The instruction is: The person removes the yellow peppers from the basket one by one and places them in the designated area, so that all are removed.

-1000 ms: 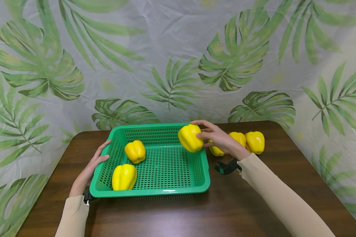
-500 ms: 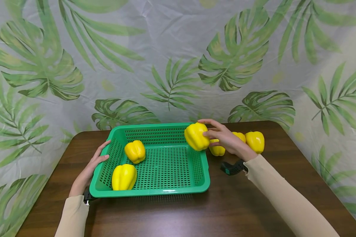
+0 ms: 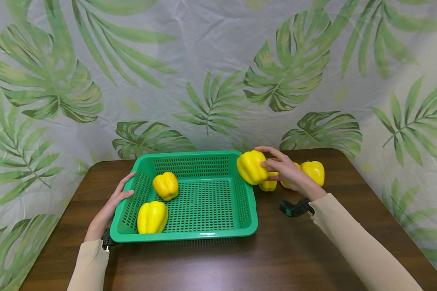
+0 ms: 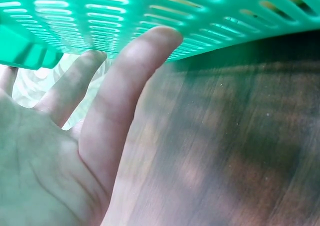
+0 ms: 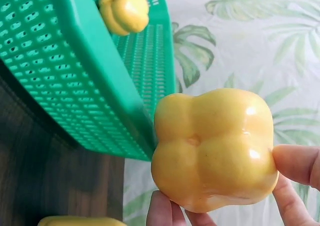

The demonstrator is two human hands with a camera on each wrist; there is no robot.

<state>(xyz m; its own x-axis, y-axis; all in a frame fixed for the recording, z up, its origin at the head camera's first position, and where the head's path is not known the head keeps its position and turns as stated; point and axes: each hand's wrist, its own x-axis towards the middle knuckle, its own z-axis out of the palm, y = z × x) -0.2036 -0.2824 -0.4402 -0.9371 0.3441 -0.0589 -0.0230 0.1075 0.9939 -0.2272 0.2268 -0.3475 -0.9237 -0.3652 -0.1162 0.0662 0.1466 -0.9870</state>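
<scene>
My right hand (image 3: 285, 169) holds a yellow bell pepper (image 3: 252, 166) up at the right rim of a green perforated plastic basket (image 3: 183, 238). In the right wrist view, the thumb and fingertips pinch the sides of this lobed pepper (image 5: 215, 146). My left hand (image 3: 108, 209) rests against the basket's left side, and the left wrist view shows its extended thumb (image 4: 127, 85) touching the slotted outer wall (image 4: 110, 10). Inside the basket, on its left, lie two yellow bell peppers, one towards the back (image 3: 166, 186) and another at the front (image 3: 152, 218).
Just right of the basket, a yellow bell pepper (image 3: 268, 186) sits on the dark wooden table (image 3: 189, 268), partly behind the held one. Further right stands another pepper (image 3: 314, 172), with one mostly hidden by my right hand between them. A leaf-patterned cloth (image 3: 211, 48) hangs behind.
My right hand has moved to the right with the bell pepper, from over the basket's inside to its right rim. The left hand and basket have stayed put.
</scene>
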